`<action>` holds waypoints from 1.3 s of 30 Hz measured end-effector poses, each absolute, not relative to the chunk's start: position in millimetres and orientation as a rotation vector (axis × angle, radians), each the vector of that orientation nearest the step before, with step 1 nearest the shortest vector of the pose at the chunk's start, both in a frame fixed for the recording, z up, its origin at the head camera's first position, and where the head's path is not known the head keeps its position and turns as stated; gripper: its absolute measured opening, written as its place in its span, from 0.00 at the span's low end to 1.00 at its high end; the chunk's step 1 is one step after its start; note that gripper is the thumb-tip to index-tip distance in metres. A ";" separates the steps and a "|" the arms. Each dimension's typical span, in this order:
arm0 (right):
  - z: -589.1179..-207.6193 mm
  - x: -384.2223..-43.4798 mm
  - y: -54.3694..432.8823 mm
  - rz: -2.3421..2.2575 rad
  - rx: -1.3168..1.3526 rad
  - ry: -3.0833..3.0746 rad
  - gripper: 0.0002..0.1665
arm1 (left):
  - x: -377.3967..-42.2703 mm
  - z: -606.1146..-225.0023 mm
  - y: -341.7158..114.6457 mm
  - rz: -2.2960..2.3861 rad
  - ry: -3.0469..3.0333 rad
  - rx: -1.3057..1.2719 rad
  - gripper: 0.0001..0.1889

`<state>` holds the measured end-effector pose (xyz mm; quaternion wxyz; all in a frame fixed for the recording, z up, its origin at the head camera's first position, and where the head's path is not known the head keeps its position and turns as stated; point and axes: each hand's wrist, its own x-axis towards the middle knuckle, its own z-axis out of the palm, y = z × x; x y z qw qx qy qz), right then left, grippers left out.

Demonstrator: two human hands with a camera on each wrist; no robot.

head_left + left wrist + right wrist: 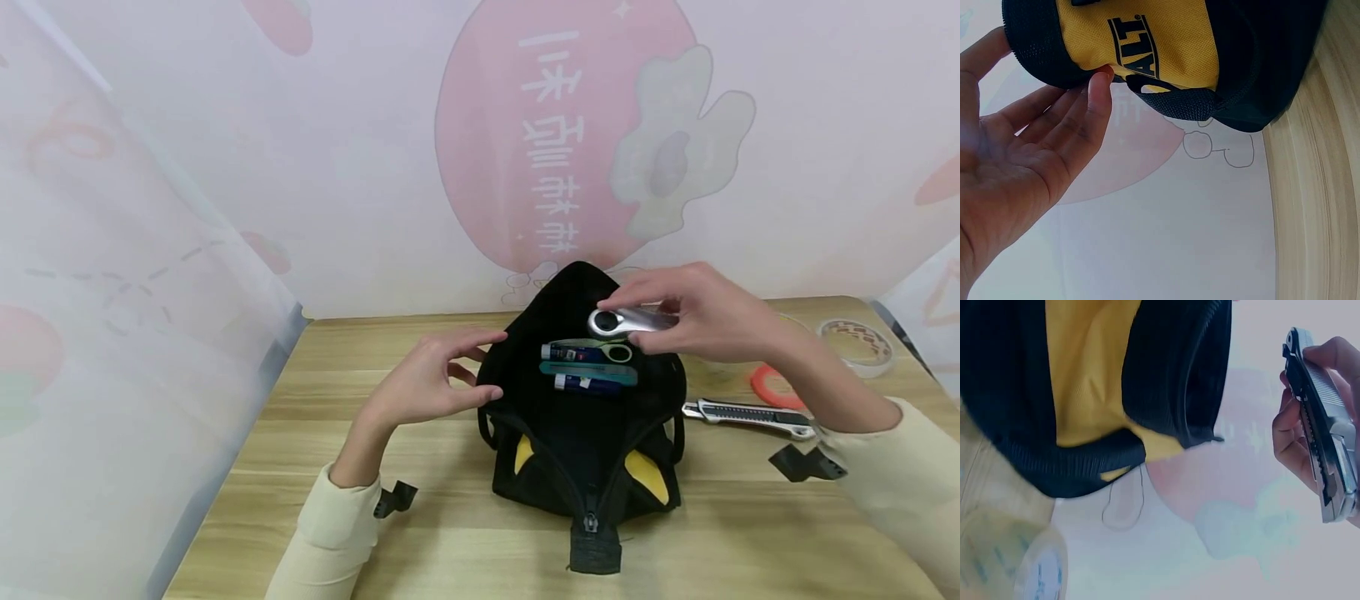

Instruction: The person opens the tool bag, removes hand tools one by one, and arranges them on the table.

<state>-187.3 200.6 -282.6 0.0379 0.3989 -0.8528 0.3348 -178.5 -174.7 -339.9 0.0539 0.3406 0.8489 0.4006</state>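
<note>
A black and yellow tool bag (pixel 543 500) lies unzipped on the table, its mouth wide open. My left hand (pixel 431 375) holds the left edge of that mouth, thumb and fingers on the fabric; the left wrist view shows fingers against the yellow side (pixel 1179 37). Over the right part of the opening, my right hand (pixel 701 312) grips a silver and black folding multi-tool (pixel 1322 425), folded up and apart from the bag. Inside lie green-handled scissors (pixel 618 353), a teal slim tool (pixel 588 372) and two dark blue tubes (pixel 600 386) with white ends.
On the table right of the bag lie a box cutter (pixel 750 417), an orange-red tape roll (pixel 768 386) and a clear tape roll (pixel 873 362). Another yellowish tape roll (pixel 1054 569) shows in the right wrist view. A printed sheet (pixel 375 208) stands behind the table.
</note>
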 end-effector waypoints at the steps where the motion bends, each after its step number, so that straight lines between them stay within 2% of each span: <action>1: -282.8 -186.1 204.7 1.029 1.231 -2.609 0.29 | -178.3 -340.1 -174.9 1.220 2.577 1.033 0.35; 7: -288.2 -179.4 225.8 1.017 1.263 -2.613 0.30 | -177.5 -340.8 -176.3 1.234 2.569 1.024 0.35; 17: -302.6 -165.8 258.4 1.055 1.167 -2.673 0.31 | -177.2 -341.8 -177.8 1.243 2.568 1.021 0.35; 30: -338.7 -153.6 291.0 0.898 1.024 -2.758 0.31 | -176.7 -341.7 -178.1 1.242 2.565 1.011 0.35; 39: -369.8 -147.1 306.7 1.065 1.100 -2.690 0.32 | -176.1 -341.1 -177.9 1.234 2.576 1.022 0.35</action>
